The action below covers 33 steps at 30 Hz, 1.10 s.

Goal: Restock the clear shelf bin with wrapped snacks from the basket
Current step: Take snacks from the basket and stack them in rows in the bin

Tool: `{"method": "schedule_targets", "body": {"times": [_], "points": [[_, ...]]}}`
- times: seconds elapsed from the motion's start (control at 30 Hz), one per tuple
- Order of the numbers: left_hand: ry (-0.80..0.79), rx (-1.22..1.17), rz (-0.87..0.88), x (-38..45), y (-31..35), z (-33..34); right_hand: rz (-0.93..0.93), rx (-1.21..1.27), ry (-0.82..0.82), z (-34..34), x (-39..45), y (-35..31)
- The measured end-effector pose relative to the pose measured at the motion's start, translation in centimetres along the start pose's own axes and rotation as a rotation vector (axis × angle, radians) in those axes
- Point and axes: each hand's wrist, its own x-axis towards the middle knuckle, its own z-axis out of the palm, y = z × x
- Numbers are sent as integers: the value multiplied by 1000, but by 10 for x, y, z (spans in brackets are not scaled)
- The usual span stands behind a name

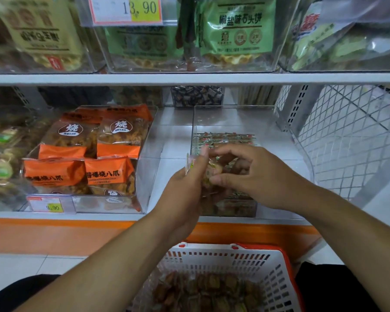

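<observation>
Beside the orange packs, our left hand and right hand curl around a clutch of wrapped snacks above the clear shelf bin, basket below. Loosely held, slippery wrappers could spill over the bin's low front or onto the shelf.

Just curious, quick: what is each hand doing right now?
Left hand: grips a small stack of wrapped snacks.
Right hand: fingers curled on the same snacks, above the clear bin.

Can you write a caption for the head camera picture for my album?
Both hands, left hand and right hand, hold wrapped snacks over the clear shelf bin, above the basket.
</observation>
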Motion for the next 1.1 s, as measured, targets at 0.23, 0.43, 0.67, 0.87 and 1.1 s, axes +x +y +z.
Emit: {"method": "schedule_targets", "body": {"times": [0.23,0.43,0.67,0.87,1.1], "points": [[-33,-253,-71,1,6,-6,113,34,226,8,0,4],[-14,-163,-53,3,5,-6,255,216,285,14,1,5],[-5,-58,-10,2,10,-7,328,427,314,13,6,3],[36,-27,-19,2,12,-7,288,467,323,6,8,5],[99,56,-1,5,11,-7,183,762,257,-11,9,-7]]}}
